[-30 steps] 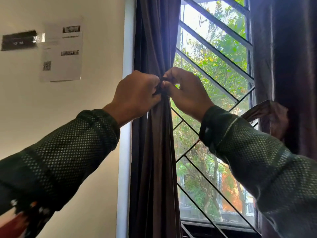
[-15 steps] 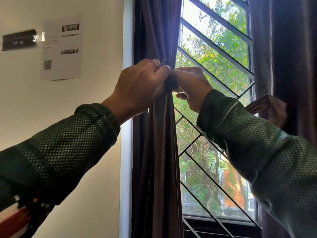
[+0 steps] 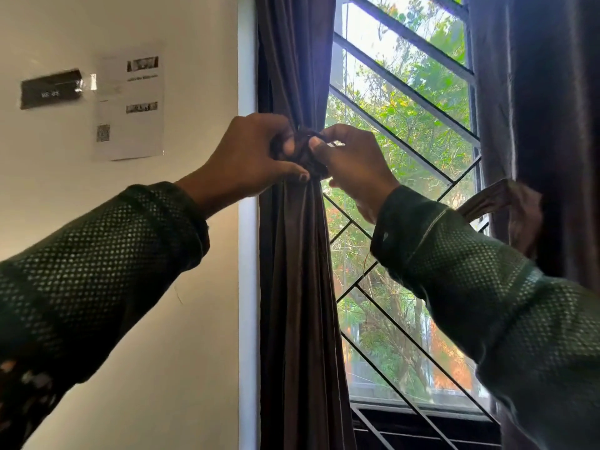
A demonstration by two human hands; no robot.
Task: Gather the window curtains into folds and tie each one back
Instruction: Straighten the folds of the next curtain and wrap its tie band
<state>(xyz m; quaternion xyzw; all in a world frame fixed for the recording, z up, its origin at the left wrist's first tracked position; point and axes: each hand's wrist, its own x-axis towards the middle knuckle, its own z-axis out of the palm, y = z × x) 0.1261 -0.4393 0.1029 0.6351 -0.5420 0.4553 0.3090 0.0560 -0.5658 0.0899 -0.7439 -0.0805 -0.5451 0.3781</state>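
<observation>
The left curtain (image 3: 300, 287) is bunched into folds, cinched by a dark tie (image 3: 308, 154) pinched between both hands. If either grip slackens before the knot is snug, I reckon the folds will spill loose. The left hand (image 3: 250, 157) clutches the tie from its left, the right hand (image 3: 354, 164) pinching it from the window side.
</observation>
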